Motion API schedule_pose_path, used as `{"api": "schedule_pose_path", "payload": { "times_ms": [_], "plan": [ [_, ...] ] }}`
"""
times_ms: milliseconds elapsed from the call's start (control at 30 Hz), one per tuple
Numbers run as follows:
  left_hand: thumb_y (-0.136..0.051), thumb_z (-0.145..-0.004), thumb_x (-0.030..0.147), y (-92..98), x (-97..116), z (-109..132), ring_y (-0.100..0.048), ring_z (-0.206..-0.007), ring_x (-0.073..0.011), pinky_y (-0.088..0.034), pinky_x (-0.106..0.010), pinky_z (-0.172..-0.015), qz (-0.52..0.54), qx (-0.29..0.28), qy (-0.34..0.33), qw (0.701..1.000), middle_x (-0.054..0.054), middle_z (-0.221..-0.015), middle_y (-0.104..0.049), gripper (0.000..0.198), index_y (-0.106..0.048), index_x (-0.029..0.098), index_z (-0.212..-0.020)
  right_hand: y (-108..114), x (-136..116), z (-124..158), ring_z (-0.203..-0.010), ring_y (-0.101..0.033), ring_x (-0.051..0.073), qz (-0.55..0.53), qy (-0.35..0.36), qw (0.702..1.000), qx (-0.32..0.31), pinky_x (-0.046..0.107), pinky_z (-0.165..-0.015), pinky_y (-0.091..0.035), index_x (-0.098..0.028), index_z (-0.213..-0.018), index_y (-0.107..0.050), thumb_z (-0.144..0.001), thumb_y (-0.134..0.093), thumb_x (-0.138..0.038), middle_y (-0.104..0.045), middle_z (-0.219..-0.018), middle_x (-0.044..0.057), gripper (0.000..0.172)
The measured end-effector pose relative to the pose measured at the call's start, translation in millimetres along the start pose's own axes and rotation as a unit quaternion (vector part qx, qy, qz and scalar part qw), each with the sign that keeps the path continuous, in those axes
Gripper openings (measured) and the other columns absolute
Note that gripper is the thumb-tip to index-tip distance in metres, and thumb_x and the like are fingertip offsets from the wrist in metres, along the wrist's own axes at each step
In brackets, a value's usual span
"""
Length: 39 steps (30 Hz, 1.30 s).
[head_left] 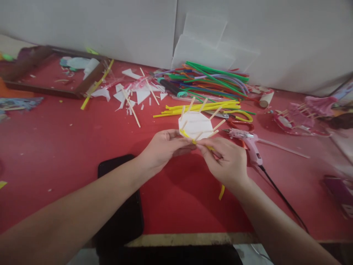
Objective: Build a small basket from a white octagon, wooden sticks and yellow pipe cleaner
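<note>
My left hand (168,147) grips the near left edge of a white paper disc (195,125), which has several short wooden sticks standing up around its rim. In my right hand (224,156), thumb and fingers pinch a yellow pipe cleaner (221,192) at the disc's near edge. The pipe cleaner runs along the lower left of the rim between the sticks, and its loose end hangs below my right hand. Both hands meet at the front of the disc, held above the red table (168,195). Some of the fingertips are hidden behind the disc.
A pink glue gun (250,143) with a cord lies to the right, near scissors (239,116). Yellow pipe cleaners (201,107) and a colourful bundle (209,79) lie behind. Paper scraps (142,96), a brown frame (79,88) and a black phone (124,206) are leftward.
</note>
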State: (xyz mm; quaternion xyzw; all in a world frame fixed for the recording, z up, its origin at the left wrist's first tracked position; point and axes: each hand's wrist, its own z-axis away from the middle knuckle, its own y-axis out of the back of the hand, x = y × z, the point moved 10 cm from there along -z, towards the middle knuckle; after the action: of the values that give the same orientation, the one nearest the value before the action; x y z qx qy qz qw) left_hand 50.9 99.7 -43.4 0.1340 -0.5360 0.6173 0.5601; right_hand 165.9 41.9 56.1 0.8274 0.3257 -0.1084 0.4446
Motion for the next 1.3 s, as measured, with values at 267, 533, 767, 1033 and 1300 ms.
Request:
{"api": "schedule_pose_path", "payload": {
  "times_ms": [267, 533, 767, 1033, 1300],
  "plan": [
    [-0.077, -0.075, 0.011, 1.7, 2.8, 0.4, -0.076, -0.077, -0.0162, -0.059, -0.024, -0.073, -0.023, 0.011, -0.010, 1.000, -0.009, -0.088, -0.079, 0.014, -0.075, 0.010, -0.089, 5.1, 29.9, 5.4, -0.054, -0.057, 0.010, -0.019, -0.104, 0.994, 0.014, 0.022, -0.049, -0.043, -0.021, -0.083, -0.067, -0.087, -0.066, -0.023, -0.068, -0.069, -0.002, 0.004],
    [-0.074, -0.077, 0.008, 3.1, 3.3, 2.3, -0.076, -0.073, -0.0158, -0.059, -0.022, -0.068, -0.039, 0.025, -0.010, 0.999, -0.007, -0.082, -0.079, 0.017, -0.074, 0.011, -0.093, -4.7, 52.9, 13.7, -0.061, -0.059, 0.011, -0.083, -0.194, 0.977, -0.013, 0.023, -0.053, -0.045, -0.022, -0.099, -0.064, -0.088, -0.063, -0.025, -0.065, -0.075, -0.001, 0.012],
    [-0.078, -0.074, 0.011, 4.5, 3.8, 0.6, -0.074, -0.069, -0.0141, -0.060, -0.023, -0.068, -0.064, 0.007, -0.004, 0.998, -0.006, -0.080, -0.078, 0.020, -0.072, 0.011, -0.093, -10.3, 56.7, 13.6, -0.079, -0.070, 0.016, -0.133, -0.206, 0.969, -0.039, 0.027, -0.069, -0.056, -0.022, -0.098, -0.071, -0.087, -0.064, -0.026, -0.075, -0.090, 0.003, 0.013],
    [-0.086, -0.070, 0.026, 1.1, 4.9, -2.1, -0.073, -0.076, -0.0147, -0.059, -0.028, -0.076, -0.060, -0.048, -0.021, 0.997, -0.005, -0.086, -0.077, 0.028, -0.074, 0.015, -0.093, 0.9, 57.6, 16.5, -0.081, -0.076, 0.021, -0.152, -0.230, 0.961, 0.024, 0.035, -0.076, -0.064, -0.023, -0.094, -0.079, -0.081, -0.071, -0.026, -0.080, -0.090, 0.004, 0.016],
    [-0.087, -0.070, 0.025, -8.7, 10.6, 1.0, -0.071, -0.089, -0.0161, -0.054, -0.030, -0.085, -0.074, -0.079, -0.064, 0.992, -0.006, -0.094, -0.077, 0.035, -0.072, 0.017, -0.101, 4.5, 48.0, 19.2, -0.079, -0.076, 0.020, -0.129, -0.203, 0.969, 0.048, 0.032, -0.072, -0.065, -0.023, -0.097, -0.079, -0.085, -0.070, -0.027, -0.080, -0.092, 0.004, 0.015]
  ]
}}
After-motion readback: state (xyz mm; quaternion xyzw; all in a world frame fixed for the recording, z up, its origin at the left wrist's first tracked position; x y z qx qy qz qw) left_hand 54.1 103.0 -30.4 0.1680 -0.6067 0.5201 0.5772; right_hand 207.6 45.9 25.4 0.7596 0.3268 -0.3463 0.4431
